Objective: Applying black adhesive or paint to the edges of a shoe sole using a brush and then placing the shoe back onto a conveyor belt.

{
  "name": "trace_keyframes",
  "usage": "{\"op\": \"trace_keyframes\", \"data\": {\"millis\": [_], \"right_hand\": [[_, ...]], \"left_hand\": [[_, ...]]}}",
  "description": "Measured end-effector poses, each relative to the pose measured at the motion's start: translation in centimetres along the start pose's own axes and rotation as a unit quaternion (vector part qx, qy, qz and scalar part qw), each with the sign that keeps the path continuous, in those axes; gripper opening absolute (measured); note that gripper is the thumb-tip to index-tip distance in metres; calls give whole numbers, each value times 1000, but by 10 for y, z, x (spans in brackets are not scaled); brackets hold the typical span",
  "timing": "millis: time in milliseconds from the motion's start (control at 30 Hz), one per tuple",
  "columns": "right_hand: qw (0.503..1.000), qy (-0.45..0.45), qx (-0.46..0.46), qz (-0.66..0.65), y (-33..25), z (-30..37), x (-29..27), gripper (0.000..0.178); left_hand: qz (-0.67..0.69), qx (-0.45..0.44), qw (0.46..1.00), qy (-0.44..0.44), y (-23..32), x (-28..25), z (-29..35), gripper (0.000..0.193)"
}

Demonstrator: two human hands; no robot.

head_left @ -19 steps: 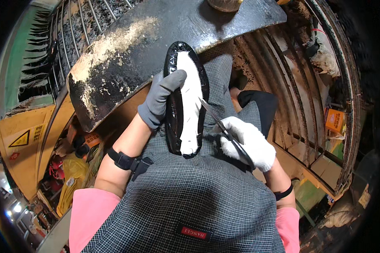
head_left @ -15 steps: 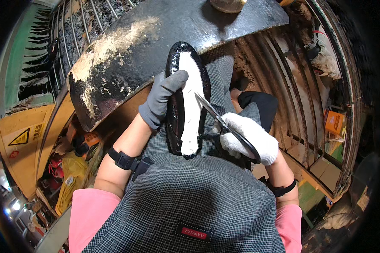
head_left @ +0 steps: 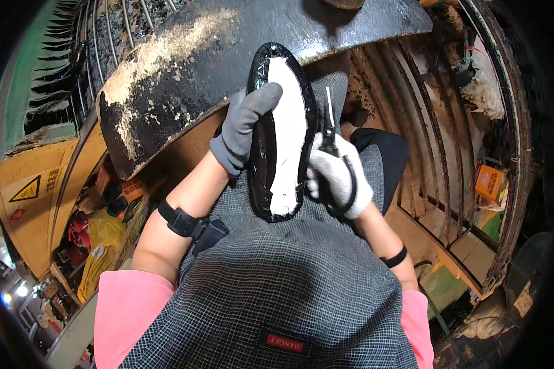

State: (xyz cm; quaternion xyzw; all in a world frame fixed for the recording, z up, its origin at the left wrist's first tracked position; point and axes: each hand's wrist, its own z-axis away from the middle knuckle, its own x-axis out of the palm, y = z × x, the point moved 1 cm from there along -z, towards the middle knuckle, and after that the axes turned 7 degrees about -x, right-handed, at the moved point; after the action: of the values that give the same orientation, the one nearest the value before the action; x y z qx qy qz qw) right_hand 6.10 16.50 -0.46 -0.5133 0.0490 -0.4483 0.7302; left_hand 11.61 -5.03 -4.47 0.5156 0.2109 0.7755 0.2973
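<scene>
A black shoe upper (head_left: pixel 261 157) stands sole side toward me over my lap, its glossy edge folded around a white insole (head_left: pixel 287 132). My left hand (head_left: pixel 246 126), in a grey glove, grips its left side, with the thumb lying on the white surface. Beside the right edge is my right hand (head_left: pixel 343 175) in a white glove. It is closed around the black handles of a pair of scissors (head_left: pixel 329 123). The blades point away from me, apart from the insole, and look nearly together. The fingers under the shoe are hidden.
Ahead curves a worn black work surface (head_left: pixel 228 67) with a round brown object (head_left: pixel 345 3) at its far edge. Curved metal bars (head_left: pixel 421 123) and an orange box (head_left: pixel 489 181) are on the right. A yellow bag (head_left: pixel 104 246) lies at lower left. A checked apron (head_left: pixel 277 283) covers my lap.
The scissors have left the white insole and swung upright to the shoe's right side. My right hand has shifted left and turned. The shoe has moved slightly away and right in my left hand.
</scene>
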Motion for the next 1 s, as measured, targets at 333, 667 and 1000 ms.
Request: {"op": "trace_keyframes", "data": {"millis": [333,667,1000], "right_hand": [[818,-229,-151,506,-34,41,-16,10],[824,49,-231,516,-20,12,-37,23],[578,17,-394,714,-132,-101,25,38]], "left_hand": [[-36,26,999,28,4,6,5,38],[-75,115,989,52,21,31,26,40],[-399,425,805,112,36,75,54,109]]}}
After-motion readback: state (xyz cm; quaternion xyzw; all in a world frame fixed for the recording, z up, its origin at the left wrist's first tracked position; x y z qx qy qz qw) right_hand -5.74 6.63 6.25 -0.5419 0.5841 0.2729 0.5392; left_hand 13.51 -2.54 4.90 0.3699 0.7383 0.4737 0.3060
